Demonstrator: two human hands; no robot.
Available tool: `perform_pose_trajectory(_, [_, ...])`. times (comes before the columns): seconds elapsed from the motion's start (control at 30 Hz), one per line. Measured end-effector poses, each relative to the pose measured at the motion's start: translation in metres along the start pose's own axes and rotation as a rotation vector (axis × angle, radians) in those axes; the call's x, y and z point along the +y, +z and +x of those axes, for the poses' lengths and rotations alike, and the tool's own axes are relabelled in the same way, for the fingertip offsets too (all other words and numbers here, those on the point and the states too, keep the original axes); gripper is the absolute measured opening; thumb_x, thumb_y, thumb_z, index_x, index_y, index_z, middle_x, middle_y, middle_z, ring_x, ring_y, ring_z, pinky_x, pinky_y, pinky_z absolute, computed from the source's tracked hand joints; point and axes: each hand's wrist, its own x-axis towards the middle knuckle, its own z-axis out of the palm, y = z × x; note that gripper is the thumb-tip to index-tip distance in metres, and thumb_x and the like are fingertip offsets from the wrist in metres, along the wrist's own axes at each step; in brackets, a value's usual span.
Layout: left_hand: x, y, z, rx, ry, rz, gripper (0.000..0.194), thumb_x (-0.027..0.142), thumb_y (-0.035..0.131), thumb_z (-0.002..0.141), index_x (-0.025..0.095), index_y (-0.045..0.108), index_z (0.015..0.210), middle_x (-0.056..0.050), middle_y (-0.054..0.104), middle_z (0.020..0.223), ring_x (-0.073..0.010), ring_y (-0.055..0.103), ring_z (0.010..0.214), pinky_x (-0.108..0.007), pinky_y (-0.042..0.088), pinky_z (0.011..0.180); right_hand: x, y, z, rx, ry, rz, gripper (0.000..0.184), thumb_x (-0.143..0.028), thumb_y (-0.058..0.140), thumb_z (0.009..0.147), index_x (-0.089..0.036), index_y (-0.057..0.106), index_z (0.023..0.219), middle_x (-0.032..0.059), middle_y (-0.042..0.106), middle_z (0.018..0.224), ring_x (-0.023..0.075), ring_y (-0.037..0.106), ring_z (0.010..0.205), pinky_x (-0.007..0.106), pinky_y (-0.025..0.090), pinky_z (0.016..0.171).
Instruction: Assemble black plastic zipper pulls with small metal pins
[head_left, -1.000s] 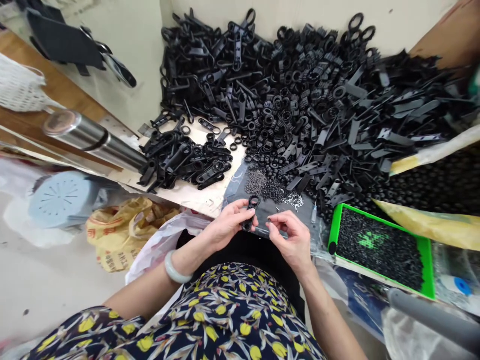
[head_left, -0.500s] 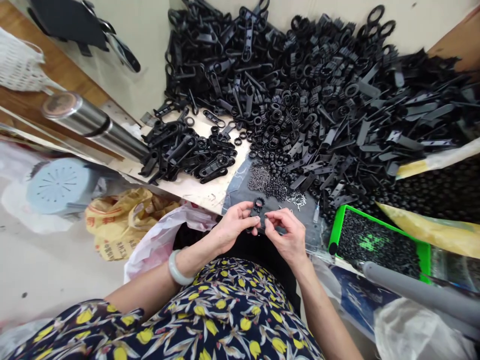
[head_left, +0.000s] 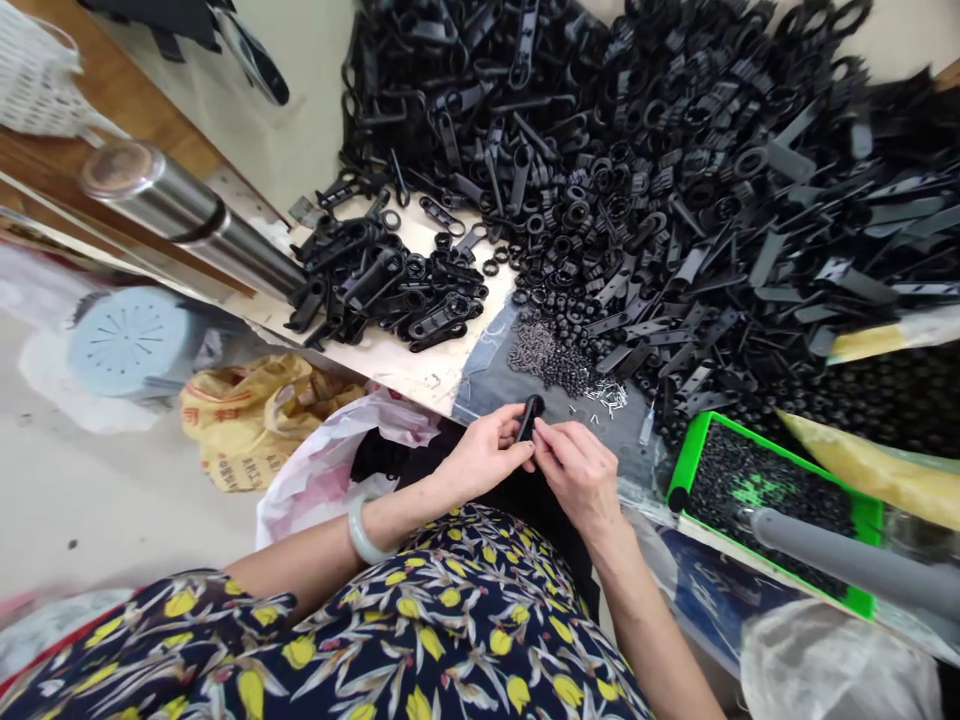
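My left hand (head_left: 495,445) grips a black plastic clamp part (head_left: 531,412) with a ring at its far end, now turned edge-on. Against the side of that part, my right hand (head_left: 579,460) has its thumb and fingers pinched together; whatever lies between them is hidden. Both hands are close together over the near edge of the grey work mat (head_left: 487,375). Just beyond them on the mat lie small metal pins (head_left: 611,397), a heap of tiny black pieces (head_left: 568,370) and a heap of small grey-brown pieces (head_left: 534,345).
Black plastic parts (head_left: 637,150) are piled high across the back. A smaller pile of ringed clamp parts (head_left: 390,280) lies left, beside a steel flask (head_left: 187,215). At right stands a green tray (head_left: 682,465) of small black pieces, with a grey bar (head_left: 840,550) across it.
The clamp part has been turned from face-up to edge-on, and my right hand has closed in against it. The view has shifted slightly.
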Motion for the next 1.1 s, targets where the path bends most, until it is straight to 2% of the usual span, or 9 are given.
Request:
perform_pose_trajectory(0.23, [-0.015,0.003,0.002,0.005,0.004,-0.045,0.047,0.016,0.070,0.081,0.015,0.063,0.128,-0.004,0.073,0.092,-0.0156,0.071,0.077,-0.031,0.057,0.083,-0.005,0.008,-0.011,0.007,0.042,-0.049,0.029,-0.016,0.055,0.103,-0.021,0.069,0.127,0.0066,0.074,0.092,0.0184,0.070,0.081,0.031,0.057,0.077])
perform_pose_trajectory(0.5, [-0.023,0.003,0.005,0.011,0.024,-0.081,0.050,0.018,0.071,0.081,0.017,0.063,0.131,-0.005,0.073,0.094,-0.0177,0.071,0.083,-0.034,0.058,0.086,-0.005,0.006,-0.005,-0.019,0.042,-0.086,0.021,-0.016,0.057,0.102,-0.020,0.072,0.116,0.0054,0.074,0.088,0.0174,0.068,0.076,0.030,0.053,0.073])
perform_pose_trajectory(0.7, [-0.030,-0.002,0.005,-0.021,0.082,-0.043,0.045,0.018,0.064,0.087,0.018,0.063,0.132,-0.005,0.071,0.093,-0.0180,0.070,0.083,-0.035,0.059,0.087,-0.007,0.001,0.003,-0.080,0.021,-0.151,0.017,-0.018,0.057,0.104,-0.017,0.072,0.111,0.0041,0.073,0.085,0.0159,0.067,0.072,0.029,0.051,0.070])
perform_pose_trajectory(0.9, [-0.039,-0.007,0.007,-0.056,0.129,-0.002,0.051,0.015,0.061,0.087,0.018,0.060,0.137,-0.006,0.072,0.096,-0.0195,0.071,0.085,-0.036,0.059,0.088,-0.009,-0.005,0.010,-0.145,0.038,-0.150,0.016,-0.022,0.058,0.106,-0.017,0.073,0.105,0.0029,0.072,0.084,0.0140,0.067,0.072,0.027,0.049,0.070])
perform_pose_trajectory(1.1, [-0.042,-0.007,0.010,-0.047,0.127,-0.022,0.054,0.016,0.061,0.086,0.017,0.060,0.139,-0.006,0.072,0.096,-0.0188,0.069,0.086,-0.037,0.058,0.090,-0.013,-0.002,0.008,-0.115,-0.009,-0.245,0.015,-0.020,0.057,0.106,-0.018,0.071,0.102,0.0037,0.072,0.083,0.0147,0.066,0.071,0.027,0.049,0.070])
